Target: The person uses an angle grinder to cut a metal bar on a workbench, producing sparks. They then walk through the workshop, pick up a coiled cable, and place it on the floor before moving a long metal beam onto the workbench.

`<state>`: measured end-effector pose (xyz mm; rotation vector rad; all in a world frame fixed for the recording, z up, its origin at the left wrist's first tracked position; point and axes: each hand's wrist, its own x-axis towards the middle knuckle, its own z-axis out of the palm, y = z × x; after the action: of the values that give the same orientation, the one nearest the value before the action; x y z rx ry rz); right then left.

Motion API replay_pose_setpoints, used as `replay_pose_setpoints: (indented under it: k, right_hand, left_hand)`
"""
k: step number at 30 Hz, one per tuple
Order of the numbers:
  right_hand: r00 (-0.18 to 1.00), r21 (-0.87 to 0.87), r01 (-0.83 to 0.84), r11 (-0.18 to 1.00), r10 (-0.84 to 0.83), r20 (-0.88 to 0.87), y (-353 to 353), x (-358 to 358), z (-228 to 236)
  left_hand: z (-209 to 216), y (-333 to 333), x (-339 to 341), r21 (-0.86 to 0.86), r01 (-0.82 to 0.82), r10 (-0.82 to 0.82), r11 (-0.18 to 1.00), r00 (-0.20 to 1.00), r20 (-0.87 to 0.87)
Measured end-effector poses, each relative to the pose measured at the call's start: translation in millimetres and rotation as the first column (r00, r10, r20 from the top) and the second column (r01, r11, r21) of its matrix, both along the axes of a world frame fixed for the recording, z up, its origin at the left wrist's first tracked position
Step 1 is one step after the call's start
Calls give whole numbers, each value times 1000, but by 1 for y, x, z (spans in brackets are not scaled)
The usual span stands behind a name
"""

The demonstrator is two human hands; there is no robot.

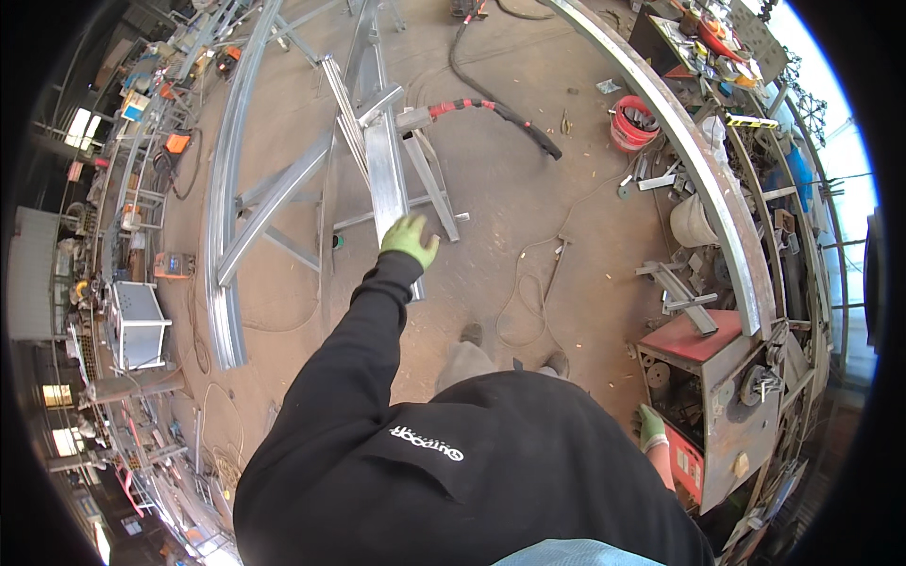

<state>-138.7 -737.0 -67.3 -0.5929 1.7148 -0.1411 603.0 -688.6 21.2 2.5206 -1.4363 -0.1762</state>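
Observation:
My left hand (409, 241), in a light green glove, reaches forward with its fingers apart over the near part of a shiny metal channel (387, 184). It seems to rest on the channel, though the palm side is hidden. A thick cable with red wrapping (462, 106) lies across by a blocky metal end beside that channel. At my right side, my right hand (652, 429), gloved too, hangs with stretched fingers beside a metal cabinet with a red top (694, 337). Nothing shows in it, and contact with the cabinet cannot be made out.
Long metal rails (224, 236) with diagonal braces run along the left. A curved-looking steel beam (703, 160) spans the right. Beyond it stand a red bucket (632, 124) and a pale bucket (694, 222). A thin cable (514, 302) loops over the floor near my feet.

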Motion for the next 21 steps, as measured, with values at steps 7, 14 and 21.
replay_pose_setpoints:
  k: [7,14,21]
  right_hand:
    - [982,240,-179,954,189,-21,104,77,11]
    - [968,228,-248,942,231,97,107,160,-3]
    - [863,132,-504,853,504,40,4,212,-125]
  left_hand:
    - [-52,-54,80,104,-197,163,975,949,270]
    - [-55,-54,85,-33,-154,157,988,942,297]
    - [-61,-52,91,-51,-99,111,994,917,384]
